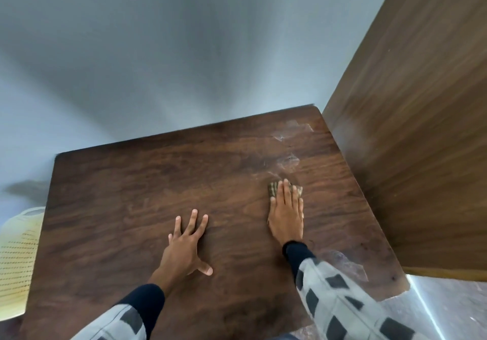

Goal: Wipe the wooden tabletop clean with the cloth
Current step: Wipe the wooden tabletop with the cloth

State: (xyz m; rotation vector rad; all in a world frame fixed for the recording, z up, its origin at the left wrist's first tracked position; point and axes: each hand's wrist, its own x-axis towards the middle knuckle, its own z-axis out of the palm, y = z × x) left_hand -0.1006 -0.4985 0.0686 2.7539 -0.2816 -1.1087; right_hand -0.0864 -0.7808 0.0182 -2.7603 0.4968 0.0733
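Cloth (272,190) mostly under right hand (287,215); pale basket (18,250) cut off left

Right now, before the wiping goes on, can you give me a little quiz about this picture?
1. Which hand presses the cloth?
2. True or false: the left hand is lifted off the table.
3. The pale smudges lie: A) at the near left corner, B) beyond the cloth, toward the far right corner, C) under the left hand.

Key:
1. The right hand, fingers straight on top of the cloth.
2. False. It rests flat on the table, fingers spread.
3. B.
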